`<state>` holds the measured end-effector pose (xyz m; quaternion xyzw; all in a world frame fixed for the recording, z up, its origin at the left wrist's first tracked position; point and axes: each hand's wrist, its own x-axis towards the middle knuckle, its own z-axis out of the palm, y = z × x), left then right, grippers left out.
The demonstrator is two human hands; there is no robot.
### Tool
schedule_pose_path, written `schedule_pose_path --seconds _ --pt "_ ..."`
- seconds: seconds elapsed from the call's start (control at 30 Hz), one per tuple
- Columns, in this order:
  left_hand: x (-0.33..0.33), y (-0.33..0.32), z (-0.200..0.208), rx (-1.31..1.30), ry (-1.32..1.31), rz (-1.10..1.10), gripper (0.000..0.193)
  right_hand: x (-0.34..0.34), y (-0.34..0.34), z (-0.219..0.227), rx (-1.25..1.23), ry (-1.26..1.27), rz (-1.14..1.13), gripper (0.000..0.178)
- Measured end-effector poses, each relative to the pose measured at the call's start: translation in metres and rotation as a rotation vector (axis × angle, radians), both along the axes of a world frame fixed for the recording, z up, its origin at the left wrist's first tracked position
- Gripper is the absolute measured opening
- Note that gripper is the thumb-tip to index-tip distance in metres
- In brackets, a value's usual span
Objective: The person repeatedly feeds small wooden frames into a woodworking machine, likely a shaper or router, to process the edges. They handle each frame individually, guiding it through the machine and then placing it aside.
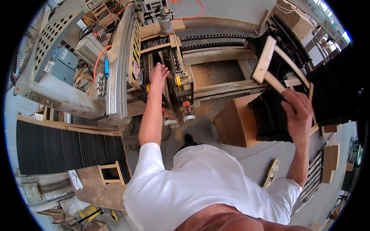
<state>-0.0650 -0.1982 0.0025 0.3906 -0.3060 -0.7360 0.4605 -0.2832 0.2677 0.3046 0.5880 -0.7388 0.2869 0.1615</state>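
Note:
My left hand (158,75) reaches over the bed of a woodworking machine (165,104), with its fingers loosely apart and nothing visible in them. A pale wooden frame (171,45) lies in the machine just ahead of that hand, below a metal cylinder (165,26). Off to the right, my right hand (297,111) is closed around one rail of another wooden frame (264,61), which is held up and tilted above a stack of black panels (271,117). The fingertips of the right hand are partly hidden by the hand itself.
Sawdust (216,75) covers the machine's lower tray. A brown wooden box (237,121) stands beside the black stack. At left, a long row of black panels (69,148) and a small frame (111,173) rest on a brown board (96,192). A yellowish bar (271,173) lies behind my right side.

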Motion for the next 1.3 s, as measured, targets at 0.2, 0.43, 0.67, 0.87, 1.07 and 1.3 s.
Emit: schedule_pose_path --seconds 0.2,0.43,0.67,0.87,1.07,1.3 --pt "-0.047 -0.093 -0.005 0.081 0.164 0.0 0.084 0.016 -0.069 -0.023 0.098 0.023 0.115 0.034" --pt "-0.073 -0.134 -0.005 0.201 0.275 0.184 0.067 0.021 -0.14 -0.06 0.188 -0.005 0.194 0.029" --pt "-0.064 -0.102 -0.021 0.217 0.343 0.224 0.051 0.022 -0.234 -0.104 0.22 -0.021 0.397 0.024" --pt "-0.03 0.0 -0.01 0.145 0.525 0.036 0.03 0.039 -0.352 -0.155 0.225 -0.021 0.556 0.022" --pt "-0.011 0.015 -0.017 0.006 0.454 -0.074 0.038 0.054 -0.436 -0.221 0.253 0.009 0.79 0.034" --pt "-0.017 0.02 -0.03 0.028 0.459 0.062 0.032 0.049 -0.451 -0.234 0.251 0.027 0.824 0.04"
